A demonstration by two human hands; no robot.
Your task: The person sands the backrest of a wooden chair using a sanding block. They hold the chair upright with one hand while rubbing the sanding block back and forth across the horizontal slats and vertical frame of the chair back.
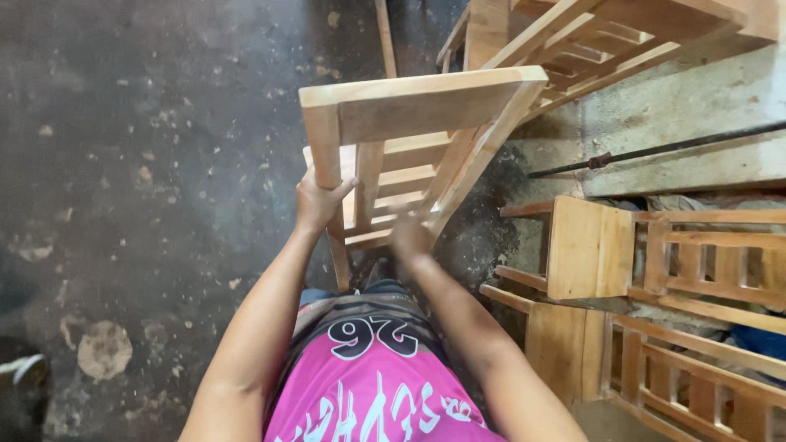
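Holding an unfinished wooden chair (pixel 409 155) tilted above the dusty floor (pixel 147 164).
Left hand (pixel 318 200) clenched around one leg; right hand (pixel 409 237) blurred, grip impossible to tell. Best kept steady with both, away from stacked chairs (pixel 655 270).

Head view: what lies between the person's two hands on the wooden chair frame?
Between the left hand and the blurred right hand run the flat horizontal slats of the wooden chair frame. The head view shows this.
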